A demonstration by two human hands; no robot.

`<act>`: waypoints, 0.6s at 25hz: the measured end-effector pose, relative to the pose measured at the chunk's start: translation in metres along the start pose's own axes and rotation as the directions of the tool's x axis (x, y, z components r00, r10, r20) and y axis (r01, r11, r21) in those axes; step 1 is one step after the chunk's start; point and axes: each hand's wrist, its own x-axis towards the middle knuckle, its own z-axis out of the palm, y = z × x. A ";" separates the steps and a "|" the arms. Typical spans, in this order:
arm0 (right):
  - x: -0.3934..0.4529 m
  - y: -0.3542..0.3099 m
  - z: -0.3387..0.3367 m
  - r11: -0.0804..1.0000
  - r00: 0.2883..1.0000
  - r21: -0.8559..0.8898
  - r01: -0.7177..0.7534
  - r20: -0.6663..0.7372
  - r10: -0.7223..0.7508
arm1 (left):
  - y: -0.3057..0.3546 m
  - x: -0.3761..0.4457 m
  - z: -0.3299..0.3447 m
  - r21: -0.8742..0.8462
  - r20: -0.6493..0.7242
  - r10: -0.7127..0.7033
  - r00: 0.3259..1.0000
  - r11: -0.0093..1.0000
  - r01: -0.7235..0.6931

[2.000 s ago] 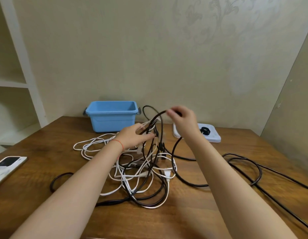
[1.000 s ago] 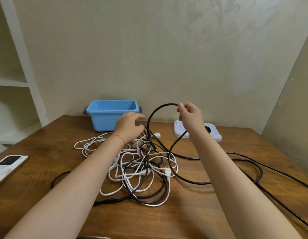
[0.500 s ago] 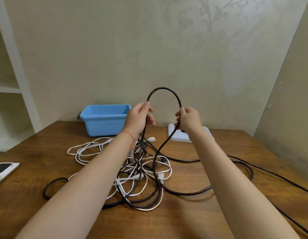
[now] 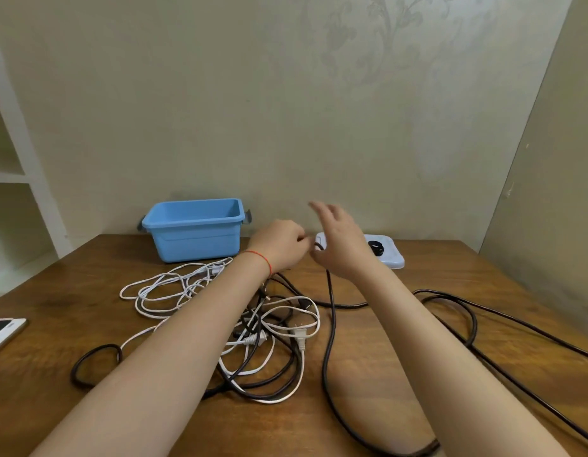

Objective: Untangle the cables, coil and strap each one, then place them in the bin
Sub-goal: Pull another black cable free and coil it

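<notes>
Between our two hands, a black cable [image 4: 332, 311] drops down to the surface [image 4: 417, 374]. Our left hand [image 4: 281, 247] has its fingers curled, and we think they pinch the cable's top. Our right hand [image 4: 340, 245] is just beside it with fingers spread, holding nothing. Below our fingers, white cables [image 4: 187, 285] and black ones lie mixed in a messy pile. Past our left fingers the blue bin [image 4: 193, 230] looks empty. Nothing is coiled or strapped yet, so almost all the work is left.
</notes>
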 end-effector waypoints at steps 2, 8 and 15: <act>-0.001 -0.006 0.002 0.991 0.989 0.053 0.124 0.071 -0.128 | -0.001 0.001 0.010 -0.210 -0.022 -0.020 1.000 0.978 0.015; -0.002 0.004 0.003 0.841 0.977 0.535 -0.087 -0.118 0.176 | -0.039 -0.006 0.021 -0.368 -0.089 -0.151 0.984 0.923 0.109; 0.006 0.025 0.003 0.502 0.779 0.754 -0.422 0.019 0.627 | -0.066 -0.007 0.019 -0.464 -0.206 -0.366 0.907 0.853 0.239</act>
